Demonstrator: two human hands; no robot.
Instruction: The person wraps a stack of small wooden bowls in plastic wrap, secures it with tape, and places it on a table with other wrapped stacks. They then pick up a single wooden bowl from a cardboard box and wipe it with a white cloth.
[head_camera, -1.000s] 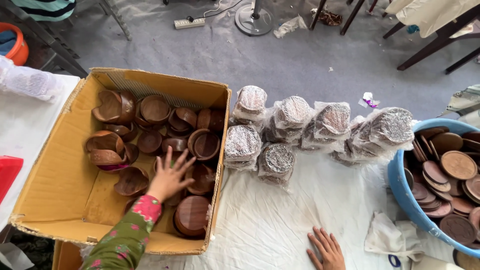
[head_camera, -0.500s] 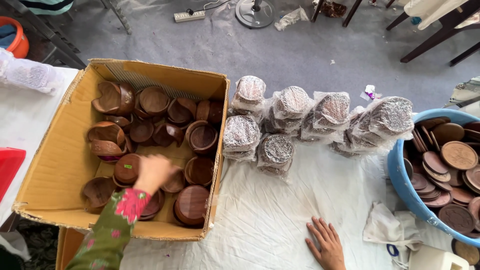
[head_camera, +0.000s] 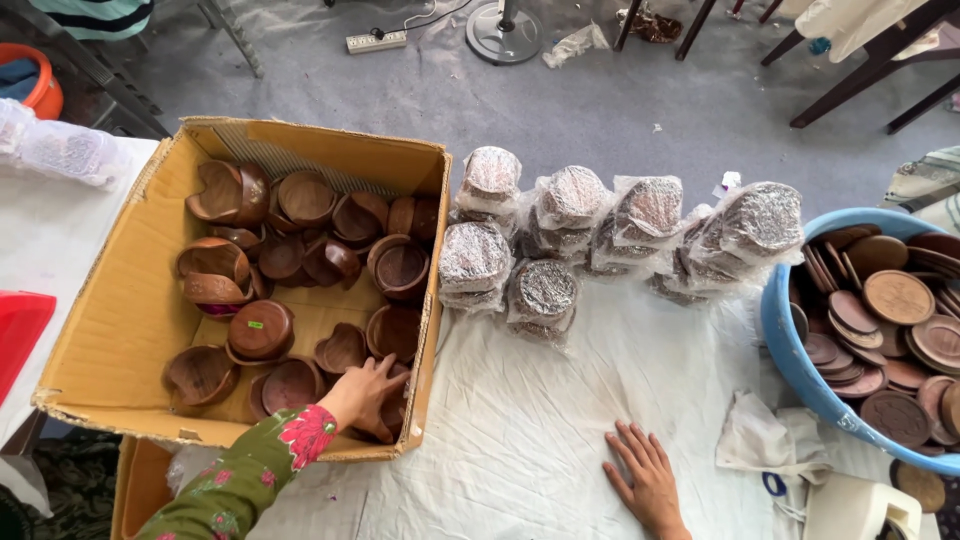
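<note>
From the left, I see my left hand (head_camera: 365, 393) reaching into the cardboard box (head_camera: 120, 330), its grip curled loosely over dark wooden bowls (head_camera: 290, 385) in the near right corner; the fingers touch them, but I cannot tell whether they are clamped on one. More wooden bowls lie heaped across the box, mostly toward its far side. Just right of the box, on the white-sheeted surface (head_camera: 520, 440), stand plastic-wrapped stacks (head_camera: 545, 295) in a row running right. My right hand (head_camera: 648, 480) lies flat on the sheet at the near edge, fingers spread apart, holding nothing. Further right, a crumpled cloth (head_camera: 760, 445) lies beside a blue tub (head_camera: 790, 350) filled with round wooden lids (head_camera: 898, 297). Beyond the surface, the grey floor (head_camera: 560, 110) carries a power strip (head_camera: 375, 41), a round fan base (head_camera: 503, 30), and dark furniture legs (head_camera: 860, 80) at far right.
</note>
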